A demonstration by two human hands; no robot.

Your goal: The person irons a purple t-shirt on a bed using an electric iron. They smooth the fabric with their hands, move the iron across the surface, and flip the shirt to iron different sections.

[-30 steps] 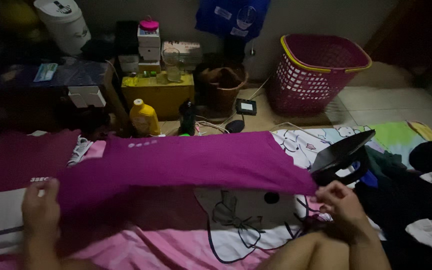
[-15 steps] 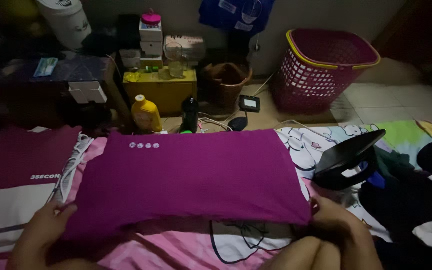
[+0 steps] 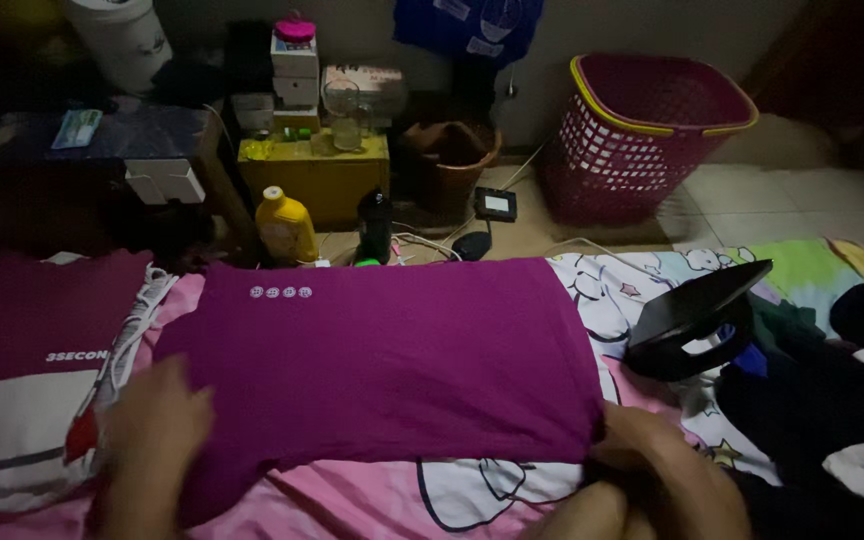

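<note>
A magenta shirt point(image 3: 382, 360) lies folded flat on a pink patterned sheet point(image 3: 352, 495) in front of me. My left hand point(image 3: 152, 435) rests on the shirt's lower left part, fingers spread and blurred. My right hand point(image 3: 642, 445) grips the shirt's lower right corner. A black clothes iron point(image 3: 697, 320) stands tilted on its heel just right of the shirt.
A folded maroon and white shirt point(image 3: 32, 390) lies at the left. Dark clothes point(image 3: 832, 390) pile up at the right. Beyond the sheet stand a yellow bottle point(image 3: 287, 228), a dark bottle point(image 3: 374, 226), a yellow box point(image 3: 317, 178) and a magenta laundry basket point(image 3: 652, 135).
The shirt was held up in the air, then lowered flat onto the sheet. My left hand slid from its left edge onto its lower left; my right hand stayed at the right corner.
</note>
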